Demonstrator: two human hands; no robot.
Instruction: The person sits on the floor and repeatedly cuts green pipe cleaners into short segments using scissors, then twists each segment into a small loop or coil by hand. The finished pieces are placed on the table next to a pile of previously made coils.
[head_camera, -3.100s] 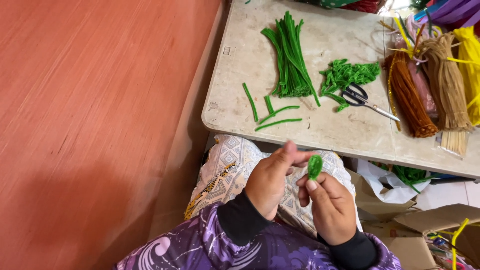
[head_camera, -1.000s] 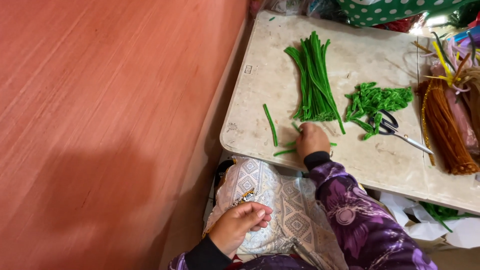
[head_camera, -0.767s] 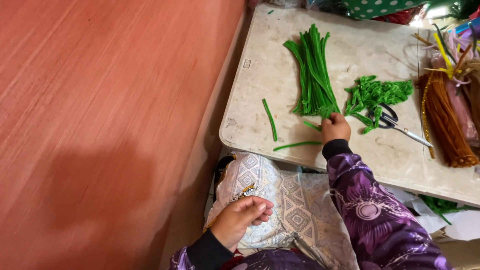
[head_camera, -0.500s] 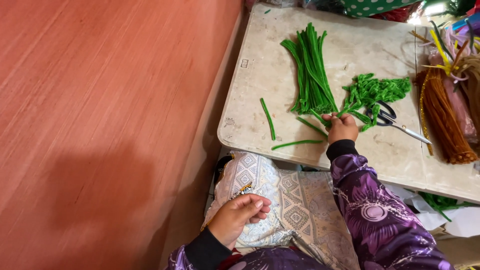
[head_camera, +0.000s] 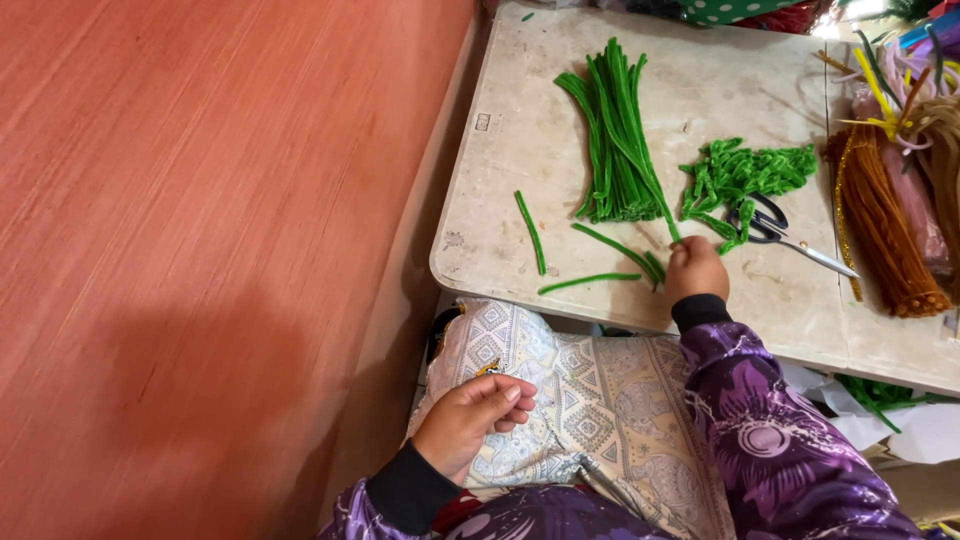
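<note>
My right hand (head_camera: 695, 270) rests on the pale table (head_camera: 510, 90), its fingers pinched on a short green pipe cleaner piece (head_camera: 655, 265). Other short green pieces (head_camera: 590, 283) lie just left of it. A bundle of long green pipe cleaners (head_camera: 615, 140) lies beyond the hand. To the right of that bundle is a pile of curled green pieces (head_camera: 740, 175). My left hand (head_camera: 475, 420) lies loosely curled on the patterned cloth (head_camera: 600, 400) over my lap, with nothing visible in it.
Black-handled scissors (head_camera: 790, 235) lie right of my right hand, beside the curled pile. Bundles of brown pipe cleaners (head_camera: 885, 230) and other colours fill the table's right end. An orange-red surface (head_camera: 200, 250) runs along the left. Paper scraps (head_camera: 900, 420) lie under the table.
Both hands held a small green piece over my lap. My right hand then reached to the table, moved right toward the curled pile and drew back slightly. My left hand stayed on the lap.
</note>
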